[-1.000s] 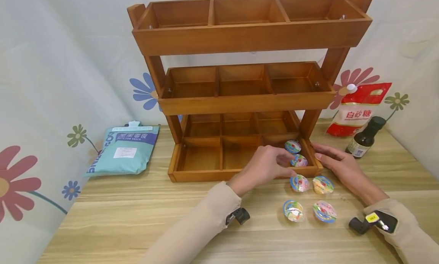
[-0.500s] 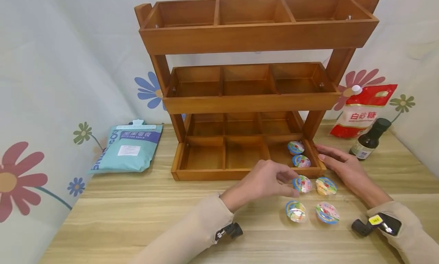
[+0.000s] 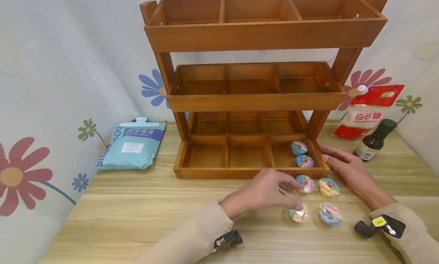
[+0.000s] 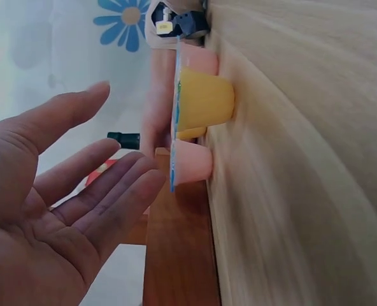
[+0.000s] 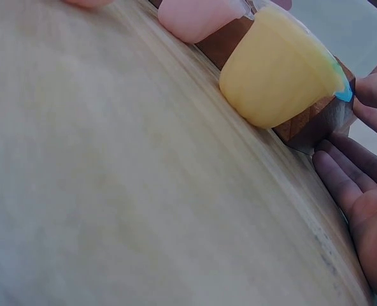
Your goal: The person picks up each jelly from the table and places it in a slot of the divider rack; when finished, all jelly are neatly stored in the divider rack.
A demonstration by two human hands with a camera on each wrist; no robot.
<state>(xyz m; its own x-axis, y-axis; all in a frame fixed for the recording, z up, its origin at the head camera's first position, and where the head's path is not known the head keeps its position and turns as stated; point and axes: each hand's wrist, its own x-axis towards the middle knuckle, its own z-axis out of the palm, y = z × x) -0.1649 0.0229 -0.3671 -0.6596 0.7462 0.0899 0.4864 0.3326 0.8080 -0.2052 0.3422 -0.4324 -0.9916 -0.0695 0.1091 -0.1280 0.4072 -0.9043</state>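
Note:
Several small jelly cups with printed foil lids stand on the table. One is a pink cup (image 4: 193, 162) close to the rack's front; a yellow cup (image 4: 207, 99) stands nearer to me. My left hand (image 3: 271, 191) hovers beside these two, thumb and fingers spread and holding nothing, fingertips overlapping their lids in the head view. Two more, a yellow-lidded cup (image 3: 329, 187) and a pink-lidded cup (image 3: 330, 213), stand to the right. Inside the lower right compartment of the wooden rack (image 3: 202, 175) sit two jelly cups (image 3: 304, 161). My right hand (image 3: 353, 172) rests its fingers against the rack's right end.
The rack rises in tiers with divided compartments at the back. Right of it stand a red and white sugar pouch (image 3: 363, 113) and a dark bottle (image 3: 375, 140). A teal snack bag (image 3: 132, 147) lies at the left. A flowered cloth (image 3: 68, 65) hangs behind.
My left hand has drawn back from the rack's front toward me, over the nearer yellow cup. The right hand stays against the rack. The head view has shifted slightly left.

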